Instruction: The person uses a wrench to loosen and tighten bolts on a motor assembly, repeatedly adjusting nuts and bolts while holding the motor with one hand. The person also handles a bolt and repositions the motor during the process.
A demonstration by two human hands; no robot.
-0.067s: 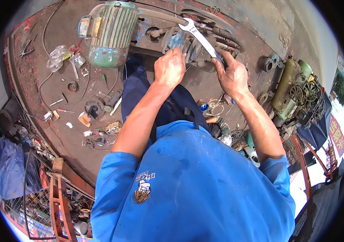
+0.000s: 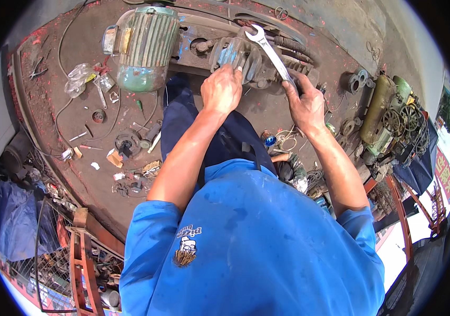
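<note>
In my right hand is a silver open-ended wrench, its jaw end pointing up and left over the machine. My fingers close round its lower end. My left hand is closed, fingertips at the near side of a greasy ribbed compressor pump with blue paint marks. Anything between those fingers is hidden. Left of the pump, on the same base, sits a green finned electric motor. My legs in dark trousers are below the machine.
Left on the floor lie a plastic bag, a green screwdriver, a hammer and pliers. A blue can stands near my right forearm. An olive tank with pulleys is at the right. A red metal frame stands lower left.
The wrench and my right hand have shifted slightly right and down. My left hand stays at the pump. The whole view has tilted a little.
</note>
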